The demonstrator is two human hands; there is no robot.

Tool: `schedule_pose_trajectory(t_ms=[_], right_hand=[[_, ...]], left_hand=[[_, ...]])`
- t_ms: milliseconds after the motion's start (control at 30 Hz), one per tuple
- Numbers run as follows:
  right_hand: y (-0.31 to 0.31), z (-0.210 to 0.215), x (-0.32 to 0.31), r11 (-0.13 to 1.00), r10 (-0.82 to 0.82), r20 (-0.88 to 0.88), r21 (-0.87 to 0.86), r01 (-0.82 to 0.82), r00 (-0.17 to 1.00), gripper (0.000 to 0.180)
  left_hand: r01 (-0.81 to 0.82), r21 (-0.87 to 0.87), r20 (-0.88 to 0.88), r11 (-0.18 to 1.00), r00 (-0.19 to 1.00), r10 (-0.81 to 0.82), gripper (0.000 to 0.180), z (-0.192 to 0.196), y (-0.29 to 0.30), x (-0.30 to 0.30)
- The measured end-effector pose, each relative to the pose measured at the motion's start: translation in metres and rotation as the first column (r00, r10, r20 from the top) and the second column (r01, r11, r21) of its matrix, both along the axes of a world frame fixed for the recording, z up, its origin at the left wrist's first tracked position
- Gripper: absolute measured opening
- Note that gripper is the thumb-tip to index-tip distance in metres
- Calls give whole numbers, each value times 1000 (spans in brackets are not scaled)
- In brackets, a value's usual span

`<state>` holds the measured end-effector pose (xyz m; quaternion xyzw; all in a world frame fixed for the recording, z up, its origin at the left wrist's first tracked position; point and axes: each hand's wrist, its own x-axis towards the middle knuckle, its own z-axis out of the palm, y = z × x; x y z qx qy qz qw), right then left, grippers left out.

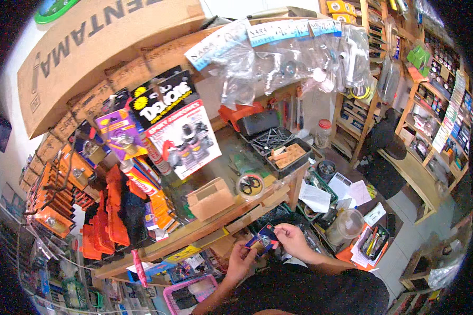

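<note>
In front of my body, I hold a small dark blue carded pack between both hands. Inside it is a brass-coloured piece with a silvery loop, which looks like a padlock. The thumb and fingers of my left hand pinch its lower left edge. At the upper right corner, my right hand grips it with closed fingers. The pack is tilted, just off the front edge of the wooden counter.
On the counter stand an open cardboard box, a tape roll with scissors inside, and a black case of screws or nails. Plastic packets hang above. A pink basket is low left, a clear tub right.
</note>
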<state>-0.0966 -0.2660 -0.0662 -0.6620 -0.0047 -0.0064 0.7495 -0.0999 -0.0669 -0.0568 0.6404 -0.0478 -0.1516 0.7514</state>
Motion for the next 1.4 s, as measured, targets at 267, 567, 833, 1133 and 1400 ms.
schedule_pose_trajectory(t_ms=[267,567,833,1133,1400], right_hand=[[-33,5,8,961,190,-31,211,-179,981,27],[-26,20,25,964,204,27,169,-206,979,30],[-45,36,32,947,197,45,249,-202,979,28],[-51,33,33,944,234,111,213,-253,966,20],[-53,59,47,955,260,288,63,-289,922,13]], left_hand=[[1,75,-56,997,998,3,26,10,-36,7],[-35,78,184,996,983,21,27,10,-40,18],[-638,310,686,704,664,299,20,31,-8,41],[-912,326,943,247,332,-19,46,93,26,81],[-767,551,829,330,549,-110,39,103,47,98]])
